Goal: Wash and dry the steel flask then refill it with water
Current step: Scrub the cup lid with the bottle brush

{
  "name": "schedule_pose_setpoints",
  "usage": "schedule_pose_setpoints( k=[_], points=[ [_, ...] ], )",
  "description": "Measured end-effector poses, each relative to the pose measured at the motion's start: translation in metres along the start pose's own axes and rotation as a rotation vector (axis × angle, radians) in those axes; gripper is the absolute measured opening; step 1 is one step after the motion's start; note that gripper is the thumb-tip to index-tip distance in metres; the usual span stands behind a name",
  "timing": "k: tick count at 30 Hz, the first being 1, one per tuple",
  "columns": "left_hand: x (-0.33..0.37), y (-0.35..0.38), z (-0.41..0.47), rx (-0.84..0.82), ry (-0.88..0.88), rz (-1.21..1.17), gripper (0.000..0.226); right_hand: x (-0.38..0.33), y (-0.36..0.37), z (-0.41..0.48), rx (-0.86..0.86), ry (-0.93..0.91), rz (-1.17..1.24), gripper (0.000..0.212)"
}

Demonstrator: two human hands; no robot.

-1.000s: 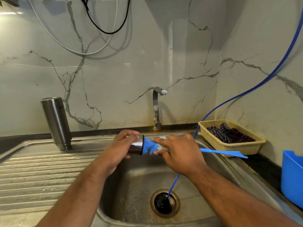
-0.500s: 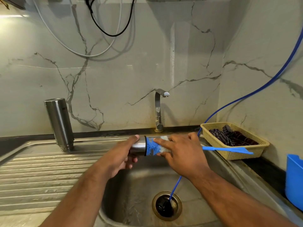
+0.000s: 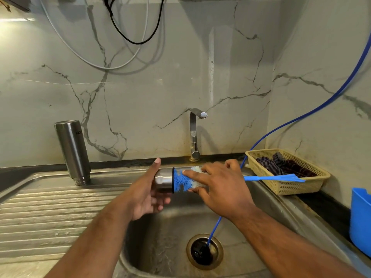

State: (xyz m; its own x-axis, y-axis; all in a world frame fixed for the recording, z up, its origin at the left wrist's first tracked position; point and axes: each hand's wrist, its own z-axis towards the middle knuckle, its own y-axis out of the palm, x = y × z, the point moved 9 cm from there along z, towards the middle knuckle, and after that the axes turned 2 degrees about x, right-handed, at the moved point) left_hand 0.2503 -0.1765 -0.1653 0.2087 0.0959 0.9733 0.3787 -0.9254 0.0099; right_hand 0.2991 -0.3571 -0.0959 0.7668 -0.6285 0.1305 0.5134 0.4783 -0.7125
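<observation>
A stainless steel sink (image 3: 50, 207) fills the lower frame: a ribbed drainboard on the left and the basin at lower centre, with its drain (image 3: 215, 255) near the bottom. Behind it rises a pale marble wall (image 3: 150, 97) with dark veins, which turns a corner at the right. A black cable (image 3: 136, 43) and grey cables (image 3: 108, 67) loop down from the top edge. A steel tap (image 3: 194, 135) stands at the back rim, centre frame. A thin blue tube (image 3: 301, 115) comes down from the upper right and runs into the drain. At the right sits a tan basket (image 3: 289, 186) with dark cloth (image 3: 281, 166) inside, and a blue container (image 3: 361, 219) is cut off by the right edge.

The steel flask (image 3: 73, 151) stands mouth-down on the drainboard at centre left, well apart from both hands. Above the basin, the left hand (image 3: 144, 193) grips a short steel cap (image 3: 163, 180) with a black rim, fingers curled under it and thumb pointing up. The cap lies sideways, its opening towards the right of the frame. The blue and white bristles of a bottle brush (image 3: 180, 181) sit at that opening. The right hand (image 3: 224, 189) pinches the brush head, index finger stretched along the bristles and thumb below. The brush's blue handle sticks out to the right, across the basket's front.
</observation>
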Motion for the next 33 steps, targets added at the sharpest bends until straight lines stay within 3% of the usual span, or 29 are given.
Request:
schedule_pose_setpoints(
  k=[2, 7, 9, 12, 14, 17, 19, 22, 24, 30, 33],
  points=[
    [-0.005, 0.007, -0.002, -0.069, -0.050, 0.045, 0.075, 0.001, 0.000, -0.001, -0.044, 0.020, 0.015, 0.055],
    [0.023, 0.007, -0.002, -0.121, 0.183, -0.061, 0.042, 0.011, 0.009, -0.002, -0.211, 0.133, 0.099, 0.058],
    [0.030, 0.009, -0.003, -0.164, 0.221, -0.245, 0.033, 0.008, 0.006, -0.001, -0.187, 0.101, 0.094, 0.058],
    [0.030, 0.000, -0.002, -0.044, 0.193, -0.378, 0.037, 0.001, 0.001, 0.000, -0.098, 0.007, 0.057, 0.054],
    [0.019, -0.001, -0.004, 0.022, 0.115, -0.174, 0.050, -0.004, -0.005, 0.000, -0.008, -0.035, 0.011, 0.054],
    [0.003, 0.010, -0.009, -0.038, 0.001, 0.049, 0.069, -0.009, -0.010, -0.001, 0.041, -0.052, -0.003, 0.054],
    [0.011, 0.011, -0.008, -0.055, 0.101, 0.067, 0.057, -0.006, -0.006, 0.000, -0.060, 0.001, 0.033, 0.052],
    [0.030, 0.016, -0.007, -0.134, 0.288, 0.039, 0.020, 0.006, 0.014, -0.006, -0.263, 0.134, 0.244, 0.050],
    [0.034, 0.023, -0.008, -0.187, 0.359, 0.005, 0.010, 0.008, 0.021, -0.009, -0.313, 0.170, 0.331, 0.048],
    [0.046, 0.023, -0.014, -0.086, 0.521, 0.113, 0.030, 0.013, 0.025, -0.012, -0.348, 0.324, 0.594, 0.051],
    [0.044, 0.014, -0.013, 0.058, 0.491, 0.154, 0.040, 0.001, 0.007, -0.008, -0.282, 0.170, 0.371, 0.044]
  ],
)
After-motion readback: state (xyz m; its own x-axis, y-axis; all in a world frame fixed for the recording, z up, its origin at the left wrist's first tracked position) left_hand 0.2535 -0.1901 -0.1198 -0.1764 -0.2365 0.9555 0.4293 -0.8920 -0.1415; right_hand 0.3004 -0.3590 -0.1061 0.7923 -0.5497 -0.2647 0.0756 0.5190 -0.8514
